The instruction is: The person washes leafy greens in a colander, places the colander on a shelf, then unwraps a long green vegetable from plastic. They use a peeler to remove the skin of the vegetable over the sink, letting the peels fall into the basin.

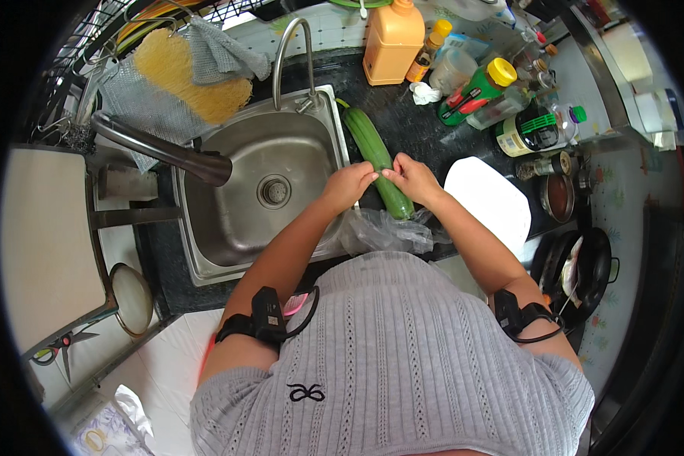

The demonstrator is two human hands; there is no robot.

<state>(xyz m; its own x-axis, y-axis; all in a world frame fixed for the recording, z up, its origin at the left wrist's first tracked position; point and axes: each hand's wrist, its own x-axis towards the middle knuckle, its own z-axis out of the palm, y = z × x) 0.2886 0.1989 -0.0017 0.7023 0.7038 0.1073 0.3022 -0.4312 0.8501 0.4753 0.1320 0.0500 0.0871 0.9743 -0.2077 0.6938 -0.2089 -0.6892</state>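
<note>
A long green gourd (370, 139) lies aslant on the dark counter, just right of the sink, its stem end pointing away from me. My left hand (349, 182) and my right hand (415, 178) meet over its middle, with thumbs and fingertips pinched together against it. Something small and dark shows between the fingertips, too small to name. A crumpled clear plastic bag (385, 231) is bunched at the gourd's near end, partly under my forearms. Right of my right forearm rests a white plate (487, 194).
The steel sink (305, 142) with its curved tap (292, 28) is on the left; a dark spout (165, 148) reaches over it. An orange jug (393, 43) and several bottles (476, 91) stand behind. A black pan (590, 273) holding a fish is at far right. Scissors (65, 345) hang at left.
</note>
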